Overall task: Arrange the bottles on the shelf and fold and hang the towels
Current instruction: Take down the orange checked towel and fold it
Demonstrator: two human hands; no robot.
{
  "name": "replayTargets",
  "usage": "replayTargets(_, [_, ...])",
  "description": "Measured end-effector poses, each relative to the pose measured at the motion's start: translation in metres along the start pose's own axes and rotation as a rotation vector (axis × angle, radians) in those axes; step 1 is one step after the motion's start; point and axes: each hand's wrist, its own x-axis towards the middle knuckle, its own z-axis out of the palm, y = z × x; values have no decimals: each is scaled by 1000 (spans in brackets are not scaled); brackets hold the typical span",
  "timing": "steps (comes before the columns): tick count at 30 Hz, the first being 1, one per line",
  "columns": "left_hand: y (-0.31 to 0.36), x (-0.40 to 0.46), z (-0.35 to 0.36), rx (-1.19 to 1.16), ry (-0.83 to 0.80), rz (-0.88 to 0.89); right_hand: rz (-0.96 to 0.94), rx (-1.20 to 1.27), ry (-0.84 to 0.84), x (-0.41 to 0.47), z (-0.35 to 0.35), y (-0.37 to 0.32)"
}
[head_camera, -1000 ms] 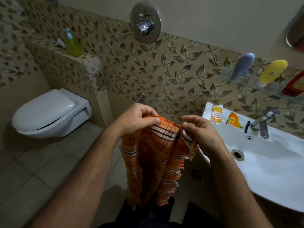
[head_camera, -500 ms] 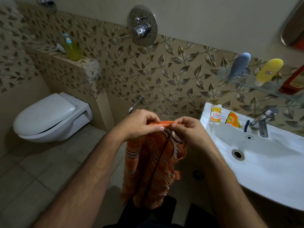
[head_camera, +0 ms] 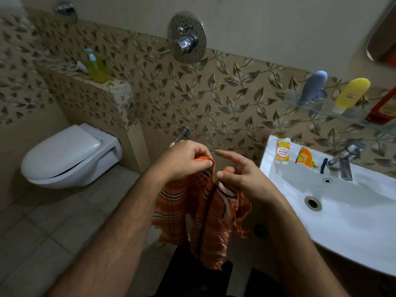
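Observation:
An orange striped towel hangs bunched in front of me, its fringed end dangling below my hands. My left hand pinches its top edge. My right hand holds another fold of it with thumb and lower fingers, the index finger stretched out toward the left hand. On the glass shelf at the right stand a grey-blue bottle, a yellow bottle and part of a red one. A metal towel bar juts from the wall just behind my left hand.
A white sink with a tap and two small sachets on its rim is at the right. A white toilet is at the left, with a green pump bottle on the ledge above. A shower valve is on the wall.
My hands moved together with the towel's top edge, then parted slightly. The towel is more bunched now, and my right index finger has come off it and points left.

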Motion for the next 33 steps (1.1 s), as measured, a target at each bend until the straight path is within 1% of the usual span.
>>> replayTargets(3, [8, 1, 3, 165, 70, -63, 15, 35, 17, 0, 6, 1])
replayTargets(5, [13, 3, 4, 217, 210, -154, 32, 67, 36, -1, 7, 3])
replayTargets(7, [14, 6, 3, 221, 374, -293, 53, 113, 79, -5, 6, 3])
replayTargets(9, [8, 9, -1, 223, 460, -426, 55, 142, 171, -10, 5, 0])
replayTargets(11, [0, 12, -5, 213, 482, -503, 64, 114, 308, -11, 4, 0])
replayTargets(12, [-2, 12, -5, 206, 467, -515, 72, 80, 360, -11, 4, 1])
replayTargets(13, [-1, 12, -5, 203, 437, -491, 79, 48, 377, -9, 6, 2])
replayTargets(14, [1, 12, -3, 201, 391, -433, 87, 25, 354, -8, 10, 3])
replayTargets(16, [9, 10, 0, 159, 255, -270, 81, 65, 241, -1, 17, 3])
replayTargets(18, [13, 9, 2, 147, 89, -98, 54, 183, 124, 6, 20, 0])
replayTargets(19, [13, 10, 1, 161, 35, -39, 44, 214, 62, 9, 20, -2])
replayTargets(21, [11, 9, -2, 170, 4, 0, 48, 153, 16, 11, 19, -5])
replayTargets(23, [8, 8, -5, 151, -21, -4, 85, 110, 72, 10, 19, -6])
replayTargets(25, [0, 4, -8, 98, -58, -33, 100, 94, 170, 11, 16, -8])
replayTargets(27, [-11, -2, -16, -40, -65, -77, 96, 89, 281, 10, 7, -8])
replayTargets(29, [-17, -10, -27, -205, -64, -83, 101, 71, 360, 9, -5, -6])
replayTargets(31, [-18, -14, -36, -295, -37, -67, 110, 24, 378, 8, -11, -4])
replayTargets(33, [-17, -13, -35, -378, 33, -64, 118, 30, 361, 8, -8, -6])
